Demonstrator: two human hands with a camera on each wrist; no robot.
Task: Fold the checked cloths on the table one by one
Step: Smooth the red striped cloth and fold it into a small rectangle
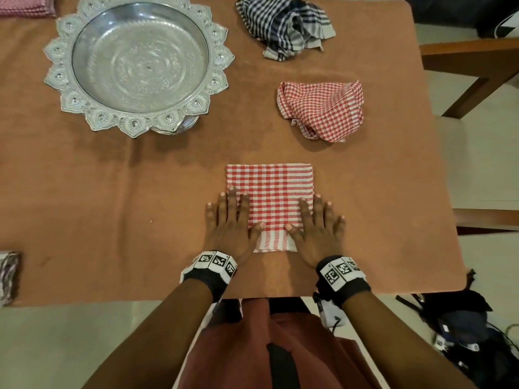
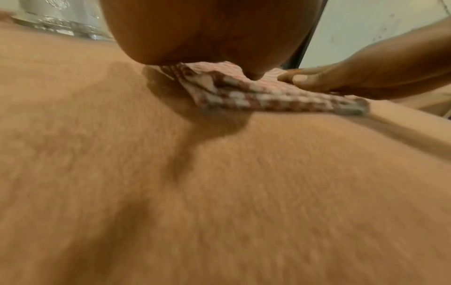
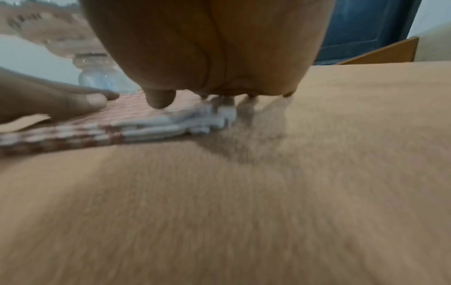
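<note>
A folded red-and-white checked cloth (image 1: 269,197) lies flat on the brown table cover, near the front edge. My left hand (image 1: 230,220) presses flat on its left side with fingers straight. My right hand (image 1: 314,223) lies flat on its right side the same way. Both thumbs rest on the cloth's near part. In the left wrist view the cloth (image 2: 263,96) shows under my left hand (image 2: 207,38). The right wrist view shows the cloth (image 3: 109,129) beneath my right hand (image 3: 207,48). A crumpled red checked cloth (image 1: 320,110) and a crumpled dark blue checked cloth (image 1: 283,23) lie farther back.
An ornate silver pedestal tray (image 1: 67,88) stands at the back left. A pink folded cloth (image 1: 25,5) sits at the far left corner, another folded cloth (image 1: 8,276) at the near left edge. Wooden chairs (image 1: 471,60) stand to the right, bags (image 1: 463,327) on the floor.
</note>
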